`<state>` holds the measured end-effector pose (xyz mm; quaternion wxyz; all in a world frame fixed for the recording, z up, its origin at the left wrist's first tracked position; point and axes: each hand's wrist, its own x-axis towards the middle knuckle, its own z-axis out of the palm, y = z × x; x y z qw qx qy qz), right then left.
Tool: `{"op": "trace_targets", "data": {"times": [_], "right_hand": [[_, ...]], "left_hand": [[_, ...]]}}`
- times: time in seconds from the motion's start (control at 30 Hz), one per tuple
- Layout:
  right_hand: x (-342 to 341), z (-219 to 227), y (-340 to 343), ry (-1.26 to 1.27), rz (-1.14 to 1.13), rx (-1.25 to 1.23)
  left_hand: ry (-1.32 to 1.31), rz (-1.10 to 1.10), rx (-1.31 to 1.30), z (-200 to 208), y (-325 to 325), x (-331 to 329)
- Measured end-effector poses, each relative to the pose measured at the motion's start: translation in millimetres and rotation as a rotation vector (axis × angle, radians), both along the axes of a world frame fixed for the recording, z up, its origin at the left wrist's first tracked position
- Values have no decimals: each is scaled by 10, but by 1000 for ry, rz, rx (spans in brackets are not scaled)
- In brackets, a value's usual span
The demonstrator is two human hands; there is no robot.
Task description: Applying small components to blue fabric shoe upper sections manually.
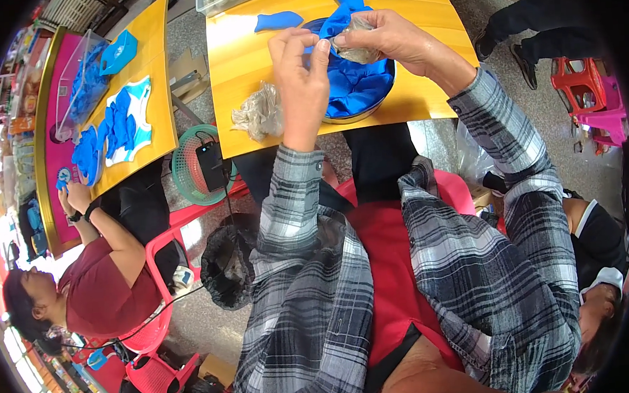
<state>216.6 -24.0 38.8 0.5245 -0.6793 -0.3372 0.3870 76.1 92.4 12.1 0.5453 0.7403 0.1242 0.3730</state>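
Pinching a clear bag (356, 41), both hands' fingers (318, 57) over a yellow table (251, 64) on speckled grey floor (200, 323).

Bright blue cloth pieces (355, 87) are filling the dark-rimmed round tray (367, 113) at twelve o'clock; the table (250, 50) is showing yellow-orange; the sleeves (294, 219) are wearing grey-and-white plaid; the apron (386, 278) is glowing red; a green basket (185, 176) is sitting at nine o'clock.
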Motion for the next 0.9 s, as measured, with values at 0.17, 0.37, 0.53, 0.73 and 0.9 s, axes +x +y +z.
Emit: {"op": "trace_targets", "data": {"times": [0.17,0.37,0.53,0.73,0.9], "right_hand": [[-4,-8,83,-213,-49,45],[-45,-8,90,-358,-26,56],[38,23,127,-825,-19,-93],[4,112,190,-864,-32,-275],[26,40,114,-523,-21,-65]], "left_hand": [[-39,92,329,-4,-79,87],[-13,30,-88,-30,-57,52],[-70,75,283,-117,-60,48],[-42,81,-110,-197,-82,29],[13,-2,-258,-192,-61,47]]}}
